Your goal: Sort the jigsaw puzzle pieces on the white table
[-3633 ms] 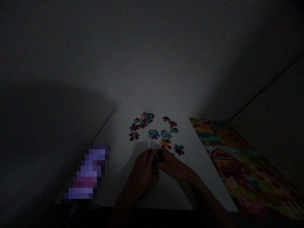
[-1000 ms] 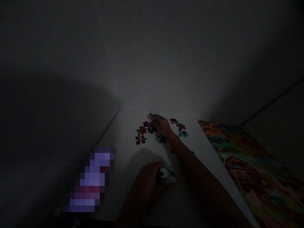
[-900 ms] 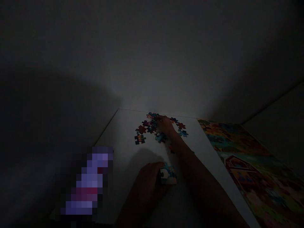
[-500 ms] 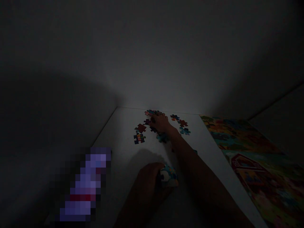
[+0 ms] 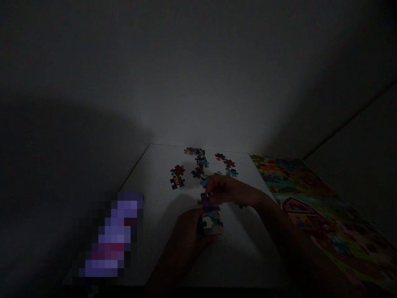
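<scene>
Dim white tabletop [image 5: 151, 186]: left hand [image 5: 186, 234] clamps joined puzzle pieces [image 5: 211, 221]; right hand [image 5: 231, 190] pinches a dark puzzle piece [image 5: 204, 200], fingers together.

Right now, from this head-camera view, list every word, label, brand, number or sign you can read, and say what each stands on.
None can be read: the joined puzzle pieces, the loose puzzle pieces and the printed barn picture show no legible writing in this dim light; the purple object is pixelated, too blurred to read.
</scene>
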`<state>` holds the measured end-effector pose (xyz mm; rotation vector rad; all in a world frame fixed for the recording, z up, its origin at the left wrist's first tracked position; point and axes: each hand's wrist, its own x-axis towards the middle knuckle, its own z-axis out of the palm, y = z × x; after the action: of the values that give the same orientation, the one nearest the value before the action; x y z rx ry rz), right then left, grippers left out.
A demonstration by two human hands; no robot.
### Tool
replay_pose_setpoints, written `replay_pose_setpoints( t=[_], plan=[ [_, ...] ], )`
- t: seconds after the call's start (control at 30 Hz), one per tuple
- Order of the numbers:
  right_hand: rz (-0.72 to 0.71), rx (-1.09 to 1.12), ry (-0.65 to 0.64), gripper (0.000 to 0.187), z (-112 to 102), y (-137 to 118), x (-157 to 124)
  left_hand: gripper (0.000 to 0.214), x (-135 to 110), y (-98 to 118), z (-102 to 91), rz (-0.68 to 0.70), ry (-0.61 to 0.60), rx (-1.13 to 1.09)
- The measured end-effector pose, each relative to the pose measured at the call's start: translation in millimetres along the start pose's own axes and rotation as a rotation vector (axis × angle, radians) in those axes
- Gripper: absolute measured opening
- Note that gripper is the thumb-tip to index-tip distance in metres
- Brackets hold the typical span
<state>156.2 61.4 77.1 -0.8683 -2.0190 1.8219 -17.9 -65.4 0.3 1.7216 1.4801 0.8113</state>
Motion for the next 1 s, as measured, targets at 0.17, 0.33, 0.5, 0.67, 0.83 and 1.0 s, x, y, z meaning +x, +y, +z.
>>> replay_pose_setpoints(
  t=[0.17, 0.33, 0.5, 0.67, 0.83, 1.0],
  plan=[
    [0.006, -0.198, 0.18, 0.019, 41.1, 25.6, -39.6, 0.042, 1.7, 3.1, 0.5, 0.015, 0.023, 0.005],
    [-0.028, -0.25, 0.203, 0.022, 22.4, 39.3, -18.6, 0.061, -2.2, -0.2, 1.6, -0.005, 0.05, -0.008],
    [0.066, -0.487, 0.708, 0.021, -30.1, 51.4, 56.2, 0.054, -1.8, -2.3, -1.5, 0.1, -0.027, 0.034],
    [0.277, -0.804, 0.893, 0.048, -44.3, 71.8, 109.7, 0.044, -0.8, -3.8, -1.9, 0.11, -0.015, 0.042],
    [0.187, -0.674, 0.857, 0.033, -59.8, 86.4, 107.5, 0.045, -2.7, -3.9, -1.5, 0.093, -0.027, 0.048],
    [0.014, -0.199, 0.756, 0.016, -84.0, 89.5, 94.1, 0.045, -2.0, -6.8, -1.5, 0.104, -0.012, 0.056]
  ],
)
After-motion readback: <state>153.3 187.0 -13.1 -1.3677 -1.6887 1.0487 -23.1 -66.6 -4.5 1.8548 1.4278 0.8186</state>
